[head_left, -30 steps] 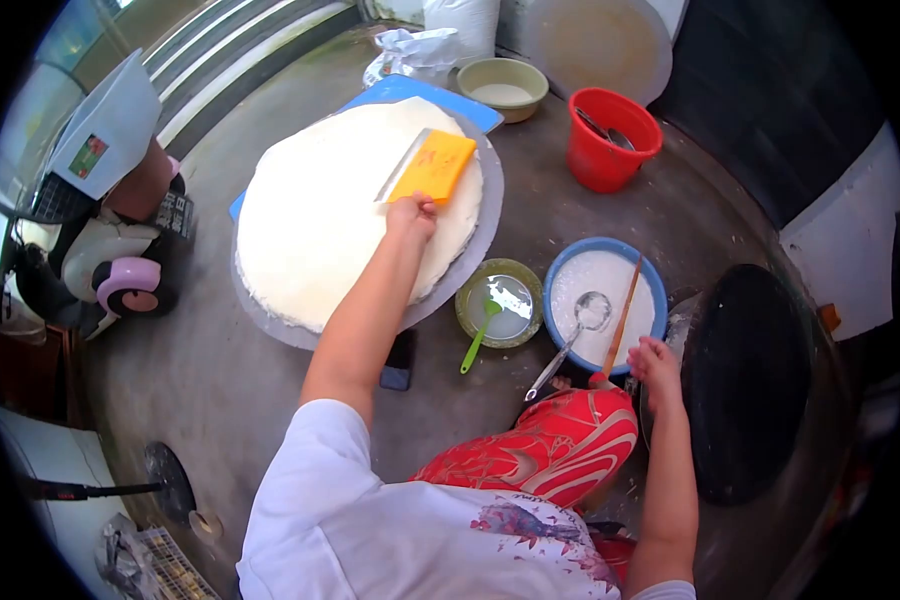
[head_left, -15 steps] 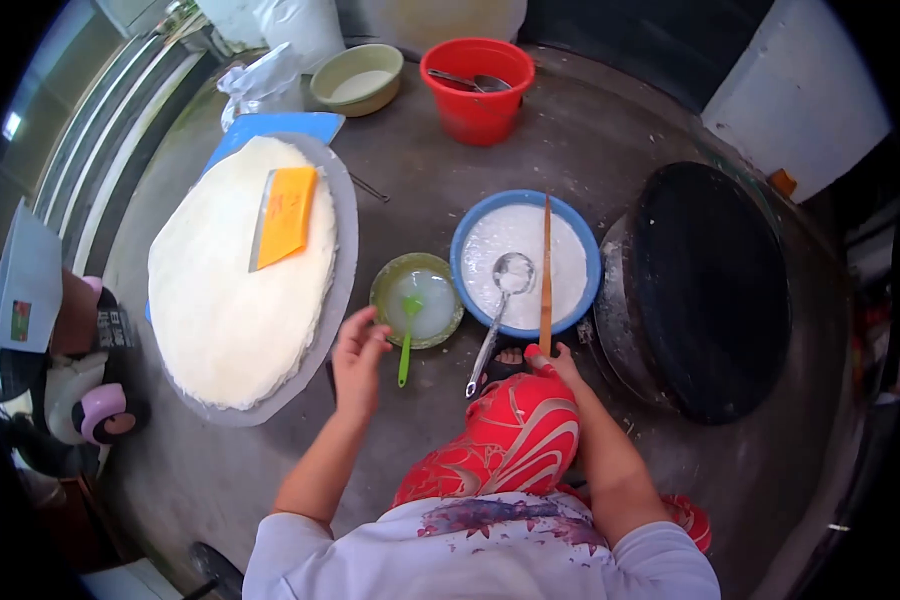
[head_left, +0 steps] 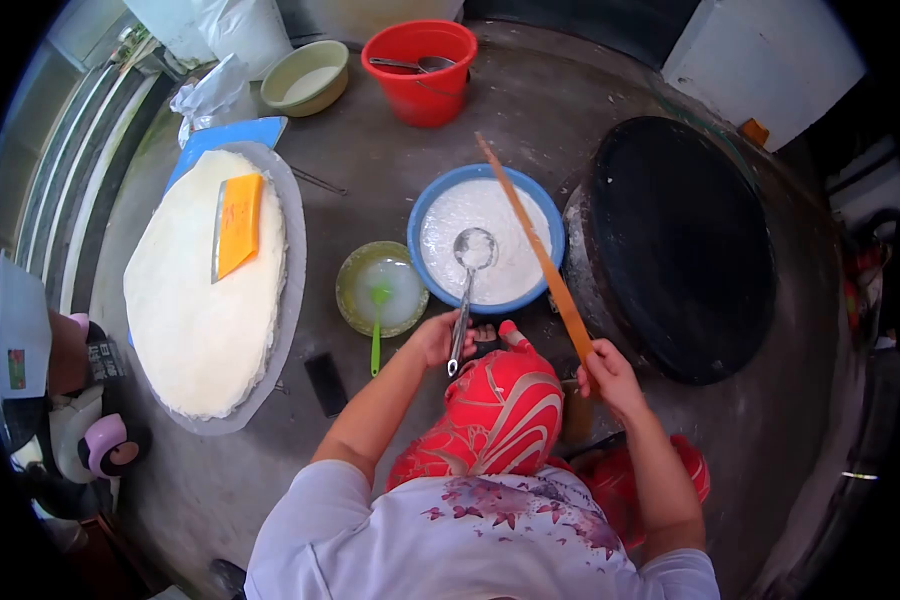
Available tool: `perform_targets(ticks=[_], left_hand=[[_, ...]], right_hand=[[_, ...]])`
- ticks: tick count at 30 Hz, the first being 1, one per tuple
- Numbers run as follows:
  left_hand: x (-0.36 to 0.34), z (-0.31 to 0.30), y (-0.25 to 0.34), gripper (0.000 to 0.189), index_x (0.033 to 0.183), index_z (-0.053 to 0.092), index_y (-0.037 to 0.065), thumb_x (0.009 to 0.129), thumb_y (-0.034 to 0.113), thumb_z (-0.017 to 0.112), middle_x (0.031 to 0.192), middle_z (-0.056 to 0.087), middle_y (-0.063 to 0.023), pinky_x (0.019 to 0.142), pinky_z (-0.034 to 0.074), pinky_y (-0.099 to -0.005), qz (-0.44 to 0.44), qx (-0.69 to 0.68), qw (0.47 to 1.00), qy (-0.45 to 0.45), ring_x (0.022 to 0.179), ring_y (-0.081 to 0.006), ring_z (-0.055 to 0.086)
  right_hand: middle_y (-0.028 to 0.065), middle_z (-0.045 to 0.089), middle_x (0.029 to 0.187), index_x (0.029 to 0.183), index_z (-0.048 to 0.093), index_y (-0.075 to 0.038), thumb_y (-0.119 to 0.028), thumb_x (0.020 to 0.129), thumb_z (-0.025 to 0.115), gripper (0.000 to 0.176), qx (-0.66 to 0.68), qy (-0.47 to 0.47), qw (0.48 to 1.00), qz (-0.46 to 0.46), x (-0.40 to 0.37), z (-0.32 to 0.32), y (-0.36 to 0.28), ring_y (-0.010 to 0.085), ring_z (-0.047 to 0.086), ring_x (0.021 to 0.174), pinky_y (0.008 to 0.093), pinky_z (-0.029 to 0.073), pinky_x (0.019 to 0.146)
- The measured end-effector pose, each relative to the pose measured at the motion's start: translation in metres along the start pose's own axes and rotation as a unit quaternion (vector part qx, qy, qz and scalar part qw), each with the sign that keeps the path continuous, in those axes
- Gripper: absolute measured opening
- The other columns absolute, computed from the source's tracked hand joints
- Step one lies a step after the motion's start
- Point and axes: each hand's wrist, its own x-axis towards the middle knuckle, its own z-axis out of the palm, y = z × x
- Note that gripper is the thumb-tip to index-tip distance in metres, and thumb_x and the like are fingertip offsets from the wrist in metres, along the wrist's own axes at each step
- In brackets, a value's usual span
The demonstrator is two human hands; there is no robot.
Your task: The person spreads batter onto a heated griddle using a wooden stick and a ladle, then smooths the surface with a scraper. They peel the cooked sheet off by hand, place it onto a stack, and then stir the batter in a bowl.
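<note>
My right hand (head_left: pixel 610 380) is closed round the lower end of a long, flat wooden stick (head_left: pixel 545 257), which slants up and left across the right side of a blue basin (head_left: pixel 415 240). White batter (head_left: pixel 445 215) fills much of the basin. A metal ladle (head_left: pixel 464 305) rests with its bowl in the batter and its handle over the near rim. At that handle is my left hand (head_left: pixel 438 338), its fingers curled about it. Left of the basin stands a small bowl (head_left: pixel 345 305) of cloudy liquid, holding a green brush or spatula (head_left: pixel 376 340).
A round black griddle (head_left: pixel 680 250) stands at the right. On the left, an orange scraper (head_left: pixel 238 225) lies on a stack of pale flat sheets (head_left: pixel 190 320). A phone (head_left: pixel 325 384) lies on the floor. Behind are a red bucket (head_left: pixel 420 95) and an olive basin (head_left: pixel 315 95).
My left hand has moved from beside the small bowl rightward to the ladle's handle. My right hand has shifted right, tilting the wooden stick from near upright to a leftward slant. The view has shifted.
</note>
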Motion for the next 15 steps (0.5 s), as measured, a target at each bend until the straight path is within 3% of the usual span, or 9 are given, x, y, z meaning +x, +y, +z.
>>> perform_targets(ticks=[4,6,7,8,9,10,11,13,15], left_hand=[[0.031,-0.015,0.016,0.027,0.090,0.048,0.006,0.090,0.031,0.039,0.066,0.053,-0.0074,0.043,0.039,-0.0243,-0.045,-0.136,0.988,-0.059,0.051,-0.0141,0.049],[0.016,0.008,0.025,0.025,0.086,0.049,0.006,0.091,0.027,0.038,0.062,0.049,-0.0064,0.037,0.032,-0.0222,0.041,0.066,0.990,0.117,0.043,-0.0120,0.042],[0.003,0.022,0.023,0.025,0.086,0.049,0.006,0.091,0.027,0.038,0.062,0.049,-0.0064,0.037,0.032,-0.0222,0.040,0.069,0.990,0.116,0.043,-0.0120,0.042],[-0.017,0.039,0.019,0.024,0.087,0.049,0.006,0.090,0.026,0.038,0.060,0.046,-0.0038,0.034,0.028,-0.0220,0.131,0.215,0.952,0.175,0.041,-0.0099,0.038],[-0.027,0.046,0.014,0.023,0.087,0.049,0.005,0.090,0.026,0.038,0.057,0.042,-0.0012,0.031,0.023,-0.0218,0.218,0.353,0.881,0.228,0.039,-0.0078,0.034],[-0.013,0.023,0.010,0.021,0.087,0.052,0.005,0.088,0.023,0.042,0.062,0.053,-0.0073,0.036,0.036,-0.0305,0.283,0.496,0.783,0.248,0.044,-0.0165,0.048],[-0.016,0.022,0.006,0.021,0.087,0.052,0.005,0.088,0.023,0.042,0.062,0.053,-0.0073,0.036,0.036,-0.0305,0.278,0.498,0.782,0.251,0.044,-0.0165,0.048],[-0.021,0.030,0.007,0.025,0.091,0.057,0.001,0.085,0.020,0.042,0.081,0.061,-0.0189,0.065,0.048,-0.0413,0.201,0.765,0.531,0.305,0.073,-0.0314,0.061],[-0.038,0.052,0.031,0.025,0.094,0.058,0.003,0.084,0.020,0.043,0.084,0.061,-0.0189,0.069,0.047,-0.0429,0.164,0.773,0.525,0.318,0.080,-0.0336,0.060]], right_hand=[[0.0033,0.053,0.066,0.096,0.042,-0.008,-0.014,0.091,0.042,0.008,0.048,0.025,0.998,-0.030,-0.048,-0.026,-0.007,0.0062,0.044,0.047,0.0170,0.035,0.042],[0.0036,0.054,0.067,0.093,0.042,-0.009,-0.013,0.090,0.043,0.005,0.052,0.053,0.996,-0.052,-0.064,-0.034,-0.007,0.0063,0.045,0.047,0.0168,0.036,0.043],[0.0036,0.054,0.067,0.093,0.042,-0.009,-0.013,0.090,0.043,0.005,0.055,0.056,0.995,-0.054,-0.067,-0.038,-0.002,0.0063,0.045,0.047,0.0168,0.036,0.043],[0.0036,0.054,0.067,0.093,0.042,-0.009,-0.013,0.090,0.043,0.005,0.069,0.074,0.993,-0.066,-0.068,-0.041,0.007,0.0062,0.045,0.047,0.0167,0.036,0.042],[0.0035,0.054,0.067,0.092,0.042,-0.009,-0.013,0.090,0.043,0.005,0.083,0.091,0.989,-0.077,-0.067,-0.043,0.014,0.0061,0.045,0.047,0.0167,0.035,0.042],[0.0031,0.054,0.067,0.092,0.043,-0.008,-0.014,0.090,0.044,0.006,0.101,0.086,0.987,-0.089,-0.066,-0.045,0.019,0.0055,0.045,0.047,0.0161,0.035,0.042],[0.0031,0.054,0.067,0.092,0.043,-0.008,-0.014,0.090,0.044,0.006,0.105,0.084,0.987,-0.084,-0.066,-0.043,0.020,0.0055,0.045,0.047,0.0161,0.035,0.042],[0.0030,0.054,0.067,0.091,0.043,-0.008,-0.014,0.091,0.043,0.006,0.112,0.105,0.987,-0.056,-0.064,-0.039,0.017,0.0051,0.045,0.047,0.0156,0.035,0.043],[0.0029,0.054,0.067,0.091,0.043,-0.007,-0.014,0.091,0.042,0.006,0.088,0.101,0.989,-0.070,-0.062,-0.043,0.021,0.0050,0.045,0.047,0.0155,0.035,0.043]])
